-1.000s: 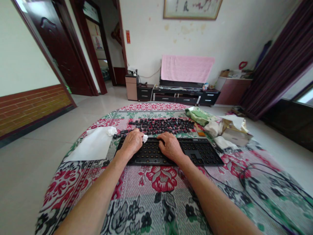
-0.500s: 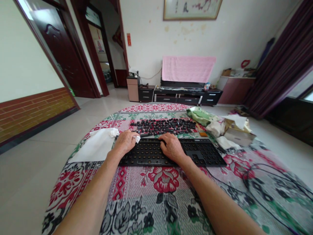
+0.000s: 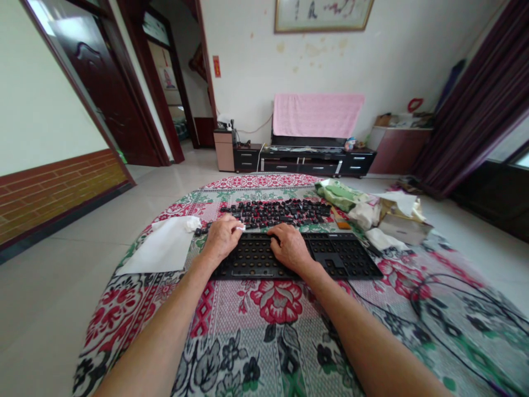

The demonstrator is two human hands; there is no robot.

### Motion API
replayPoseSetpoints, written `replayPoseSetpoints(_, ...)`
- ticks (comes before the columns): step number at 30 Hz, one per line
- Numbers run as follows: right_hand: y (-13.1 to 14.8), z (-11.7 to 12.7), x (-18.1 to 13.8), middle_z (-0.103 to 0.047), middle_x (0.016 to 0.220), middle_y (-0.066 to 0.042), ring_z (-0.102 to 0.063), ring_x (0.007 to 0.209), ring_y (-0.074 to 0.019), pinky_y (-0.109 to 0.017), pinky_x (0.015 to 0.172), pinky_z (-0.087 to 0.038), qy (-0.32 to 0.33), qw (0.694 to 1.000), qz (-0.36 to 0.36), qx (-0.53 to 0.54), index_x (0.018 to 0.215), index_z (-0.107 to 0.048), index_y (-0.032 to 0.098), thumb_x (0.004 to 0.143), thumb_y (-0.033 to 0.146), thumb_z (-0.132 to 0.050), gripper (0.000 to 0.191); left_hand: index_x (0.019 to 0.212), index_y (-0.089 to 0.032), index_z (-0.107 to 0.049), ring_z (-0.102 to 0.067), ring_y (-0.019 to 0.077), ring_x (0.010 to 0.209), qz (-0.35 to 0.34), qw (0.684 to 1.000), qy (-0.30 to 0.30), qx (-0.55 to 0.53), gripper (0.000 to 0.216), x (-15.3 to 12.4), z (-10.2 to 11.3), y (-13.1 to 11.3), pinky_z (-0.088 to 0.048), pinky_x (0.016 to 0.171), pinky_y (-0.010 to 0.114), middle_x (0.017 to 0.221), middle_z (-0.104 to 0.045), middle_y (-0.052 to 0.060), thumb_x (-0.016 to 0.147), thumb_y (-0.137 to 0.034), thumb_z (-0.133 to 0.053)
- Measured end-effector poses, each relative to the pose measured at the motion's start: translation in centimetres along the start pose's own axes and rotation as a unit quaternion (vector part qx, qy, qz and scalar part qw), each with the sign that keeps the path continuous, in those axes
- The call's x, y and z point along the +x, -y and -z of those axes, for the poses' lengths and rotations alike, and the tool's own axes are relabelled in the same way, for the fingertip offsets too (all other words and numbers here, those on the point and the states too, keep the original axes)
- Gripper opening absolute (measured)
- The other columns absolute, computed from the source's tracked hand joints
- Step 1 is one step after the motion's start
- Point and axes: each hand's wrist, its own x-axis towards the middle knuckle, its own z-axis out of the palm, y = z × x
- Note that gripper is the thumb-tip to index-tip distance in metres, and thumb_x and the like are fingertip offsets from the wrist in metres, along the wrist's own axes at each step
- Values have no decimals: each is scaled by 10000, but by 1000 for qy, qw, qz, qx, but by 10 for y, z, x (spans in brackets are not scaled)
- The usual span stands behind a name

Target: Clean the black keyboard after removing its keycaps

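A black keyboard with its keycaps off lies across the patterned tablecloth, its rows of round switch domes showing. My left hand is over its upper left part, fingers closed on a small wad of white tissue. On the keyboard's middle, my right hand rests with curled fingers and the thumb at the top edge, gripping the frame. Loose black keycaps are spread just behind the keyboard. A white sheet of paper lies to the left, with a crumpled tissue at its far corner.
A flat brush lies right of the keycaps. Beyond it are a green bag, white cloths and an open box. A black cable loops over the tablecloth at the right.
My left hand, with the tissue, has moved right and slightly away along the keyboard's top edge. My right hand stays where it was on the keyboard.
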Motion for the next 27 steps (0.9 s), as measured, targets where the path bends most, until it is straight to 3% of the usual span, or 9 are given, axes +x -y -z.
replayPoseSetpoints(3,0,0,0,-623,957,-86,-537,887,-191,-309,839,-394,-1,1000,1,-3,960,-659,164,795,153,-476,247,817,-176,-693,-589,141,824,-78,996,27,-31,234,-1,-15,-18,-454,787,253,884,-632,58,817,-149,-461)
replayPoseSetpoints(7,-1,0,0,-623,969,-84,-536,890,-192,-309,843,-391,-4,1000,7,-6,964,-655,163,797,154,-474,246,811,-151,-690,-588,156,811,-83,995,47,7,258,-1,-18,-19,-454,795,271,843,-625,75,820,-125,-434)
replayPoseSetpoints(16,0,-1,0,-627,973,-85,-540,898,-193,-307,850,-391,-5,1000,7,-2,964,-660,156,794,148,-480,248,801,-191,-719,-612,165,765,77,986,125,72,212,0,30,22,-442,775,279,838,-690,38,737,-177,-517)
replayPoseSetpoints(20,0,-1,0,-626,961,-83,-540,904,-195,-307,850,-390,-9,1000,8,-3,957,-657,158,797,147,-478,241,973,-181,-702,-619,166,771,153,976,144,55,302,0,41,35,-438,736,257,881,-701,44,722,-225,-540)
replayPoseSetpoints(23,-1,-1,0,-626,959,-84,-540,891,-194,-306,844,-392,-9,1000,9,-3,954,-656,159,796,146,-478,238,1113,-175,-647,-618,165,805,173,974,140,42,409,-1,42,45,-429,733,246,924,-700,48,724,-241,-541)
replayPoseSetpoints(27,-1,-1,0,-627,958,-84,-539,899,-196,-305,843,-392,-6,1000,9,-6,951,-657,162,797,150,-480,235,939,-189,-716,-611,181,790,156,968,187,52,304,-3,42,50,-411,689,253,832,-707,41,718,-270,-524)
